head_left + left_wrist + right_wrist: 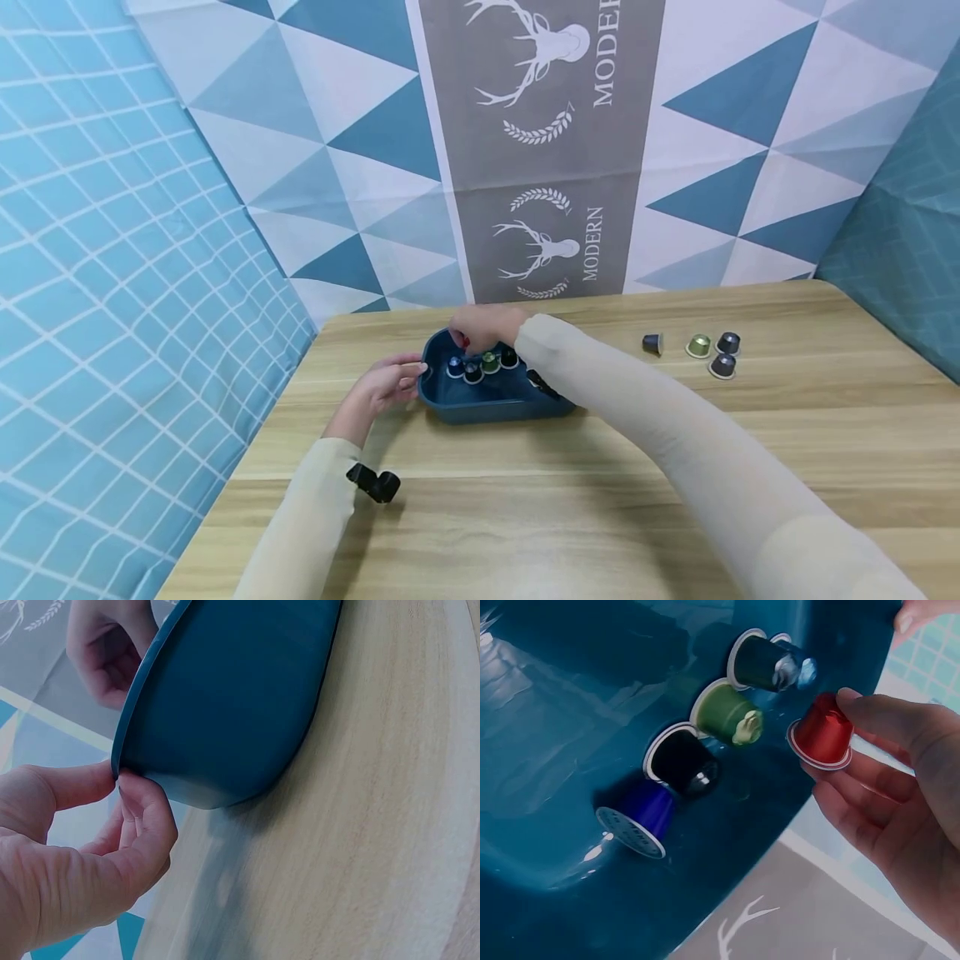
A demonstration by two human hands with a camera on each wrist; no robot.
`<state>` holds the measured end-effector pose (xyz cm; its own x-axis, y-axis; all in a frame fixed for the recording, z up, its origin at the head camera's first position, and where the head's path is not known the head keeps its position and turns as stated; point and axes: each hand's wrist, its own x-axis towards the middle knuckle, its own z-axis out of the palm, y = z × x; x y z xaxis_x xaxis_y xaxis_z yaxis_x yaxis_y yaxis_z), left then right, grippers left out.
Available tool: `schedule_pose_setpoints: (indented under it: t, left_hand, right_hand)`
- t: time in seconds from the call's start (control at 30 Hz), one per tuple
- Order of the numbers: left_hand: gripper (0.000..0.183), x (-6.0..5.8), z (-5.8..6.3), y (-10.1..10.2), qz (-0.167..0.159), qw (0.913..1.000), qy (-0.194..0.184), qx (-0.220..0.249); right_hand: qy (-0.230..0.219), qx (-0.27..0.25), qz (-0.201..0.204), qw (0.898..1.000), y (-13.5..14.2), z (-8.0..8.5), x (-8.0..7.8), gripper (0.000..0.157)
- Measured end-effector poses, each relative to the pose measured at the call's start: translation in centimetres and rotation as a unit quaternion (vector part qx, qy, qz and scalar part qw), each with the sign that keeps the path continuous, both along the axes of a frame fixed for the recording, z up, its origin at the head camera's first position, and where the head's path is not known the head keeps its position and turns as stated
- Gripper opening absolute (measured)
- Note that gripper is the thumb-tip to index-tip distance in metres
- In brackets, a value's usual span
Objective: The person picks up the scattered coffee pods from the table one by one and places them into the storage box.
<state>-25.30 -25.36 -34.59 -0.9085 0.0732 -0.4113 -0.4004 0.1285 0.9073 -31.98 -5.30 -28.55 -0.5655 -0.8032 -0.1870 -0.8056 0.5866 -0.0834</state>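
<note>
My right hand [483, 327] pinches a red coffee capsule [823, 735] between thumb and fingers, over the far left part of a dark blue tub [487, 412]. Inside the tub several capsules form a row: a green capsule [727, 712] has a black capsule [681, 760] on one side and a dark capsule [756, 664] on the other. At one end a purple-blue capsule [641, 814] lies tipped on its side. My left hand [90, 862] pinches the tub's rim at its left end, thumb on one side and curled fingers on the other.
To the right of the tub on the wooden table [675, 467], a green capsule [698, 346] stands beside two dark capsules [723, 366], and another dark capsule [652, 343] lies on its side. Patterned cloth [360, 167] hangs behind the table's far edge.
</note>
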Motion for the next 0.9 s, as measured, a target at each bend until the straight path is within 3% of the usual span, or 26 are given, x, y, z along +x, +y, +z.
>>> schedule_pose_setpoints:
  t: [0.47,0.9]
  left_hand:
    - [0.053,0.0,0.0,0.0,0.007,1.0,0.001,-0.006]
    - [0.054,0.2,0.1,-0.2,0.003,1.0,0.001,0.001]
  right_hand:
    - [0.001,0.007,-0.016,1.0,0.5,-0.1,0.5,0.016]
    - [0.008,0.021,0.009,1.0,1.6,1.0,2.3,0.019]
